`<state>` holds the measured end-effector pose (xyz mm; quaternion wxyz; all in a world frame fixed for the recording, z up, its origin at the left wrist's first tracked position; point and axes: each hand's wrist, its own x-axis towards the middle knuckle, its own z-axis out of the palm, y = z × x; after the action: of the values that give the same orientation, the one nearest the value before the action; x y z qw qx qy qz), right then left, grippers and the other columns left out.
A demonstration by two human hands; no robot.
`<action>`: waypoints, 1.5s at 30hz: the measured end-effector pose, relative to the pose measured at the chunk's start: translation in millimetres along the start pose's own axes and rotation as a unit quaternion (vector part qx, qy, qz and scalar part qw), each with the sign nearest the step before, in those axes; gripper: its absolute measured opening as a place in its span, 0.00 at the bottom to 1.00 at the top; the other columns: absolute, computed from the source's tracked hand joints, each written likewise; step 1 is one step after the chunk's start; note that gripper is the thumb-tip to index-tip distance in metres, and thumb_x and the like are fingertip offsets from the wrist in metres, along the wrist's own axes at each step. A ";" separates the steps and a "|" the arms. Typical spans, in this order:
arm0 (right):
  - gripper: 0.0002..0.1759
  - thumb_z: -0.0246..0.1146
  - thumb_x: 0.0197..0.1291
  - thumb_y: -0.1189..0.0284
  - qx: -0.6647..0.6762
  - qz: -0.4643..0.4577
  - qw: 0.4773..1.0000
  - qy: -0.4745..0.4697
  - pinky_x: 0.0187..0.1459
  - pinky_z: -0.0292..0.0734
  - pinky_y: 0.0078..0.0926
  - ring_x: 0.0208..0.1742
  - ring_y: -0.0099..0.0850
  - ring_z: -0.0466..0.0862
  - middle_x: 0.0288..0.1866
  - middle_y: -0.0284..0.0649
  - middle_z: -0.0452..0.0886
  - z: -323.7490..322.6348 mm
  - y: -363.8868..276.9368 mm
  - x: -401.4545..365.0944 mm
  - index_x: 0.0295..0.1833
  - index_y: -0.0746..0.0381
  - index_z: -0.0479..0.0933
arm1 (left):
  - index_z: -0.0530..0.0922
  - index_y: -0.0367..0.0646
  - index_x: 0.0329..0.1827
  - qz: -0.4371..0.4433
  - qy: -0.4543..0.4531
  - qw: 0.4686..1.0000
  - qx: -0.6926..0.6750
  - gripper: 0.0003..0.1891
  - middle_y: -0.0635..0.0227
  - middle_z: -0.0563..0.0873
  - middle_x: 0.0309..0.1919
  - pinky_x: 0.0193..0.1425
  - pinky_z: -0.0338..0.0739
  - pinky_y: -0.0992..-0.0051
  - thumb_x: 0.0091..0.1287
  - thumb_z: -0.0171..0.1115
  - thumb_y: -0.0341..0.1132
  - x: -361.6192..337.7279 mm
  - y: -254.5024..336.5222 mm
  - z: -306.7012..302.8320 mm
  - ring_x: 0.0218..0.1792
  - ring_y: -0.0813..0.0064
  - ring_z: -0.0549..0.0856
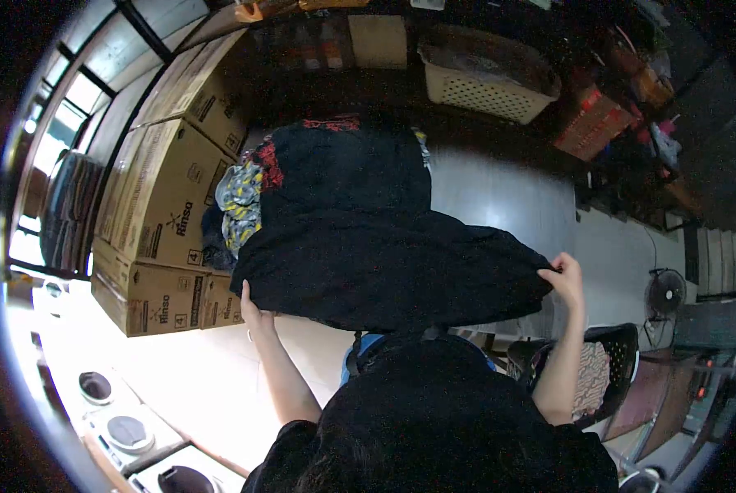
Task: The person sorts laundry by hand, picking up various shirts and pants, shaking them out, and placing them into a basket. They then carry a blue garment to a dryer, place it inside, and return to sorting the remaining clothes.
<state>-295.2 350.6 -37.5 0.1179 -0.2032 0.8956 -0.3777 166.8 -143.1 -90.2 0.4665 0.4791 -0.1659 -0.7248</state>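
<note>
A wide black cloth (384, 267) is stretched between my two hands in front of my body. My left hand (255, 312) grips its lower left edge, fingers closed on the fabric. At the cloth's right end, my right hand (565, 279) pinches the edge. Behind it lies a dark garment (351, 168) with red lettering at its top and left side, on a pale table (499, 189). A grey cloth with yellow pattern (240, 201) is bunched at the left of that garment.
Stacked cardboard boxes (158, 214) stand at left. Beyond the table are a white perforated basket (491, 90) and a red box (594, 123). A dark basket of laundry (594, 378) and a fan (665, 290) are at right. Washing machines (125, 431) line the lower left.
</note>
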 end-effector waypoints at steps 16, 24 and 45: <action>0.22 0.67 0.57 0.68 -0.031 0.010 0.998 0.063 0.48 0.77 0.33 0.45 0.39 0.84 0.48 0.51 0.83 48.9 -56.4 14.9 0.55 0.67 0.75 | 0.70 0.33 0.65 0.155 -0.063 0.986 0.006 0.26 0.56 0.78 0.60 0.64 0.75 0.61 0.69 0.61 0.39 -63.5 33.6 116.7 0.61 0.59 0.77; 0.18 0.62 0.67 0.66 0.267 0.070 0.960 0.055 0.39 0.75 0.19 0.41 0.23 0.82 0.40 0.37 0.82 62.0 -43.1 16.9 0.54 0.68 0.75 | 0.65 0.46 0.73 0.143 -0.571 0.713 0.381 0.36 0.59 0.75 0.64 0.58 0.75 0.70 0.61 0.70 0.38 -242.3 -56.0 254.8 0.56 0.72 0.79; 0.27 0.68 0.55 0.60 0.317 0.153 0.935 0.044 0.42 0.78 0.31 0.40 0.33 0.82 0.40 0.47 0.84 93.9 -106.4 -33.8 0.50 0.73 0.77 | 0.70 0.34 0.63 0.075 -0.709 0.504 0.487 0.27 0.62 0.77 0.50 0.45 0.78 0.77 0.59 0.68 0.27 -264.0 -205.7 217.4 0.43 0.74 0.81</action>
<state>-201.6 239.7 -23.0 0.1931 0.0011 0.7537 -0.6282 -96.3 137.4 16.5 -0.0611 -0.0577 -0.8032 -0.5897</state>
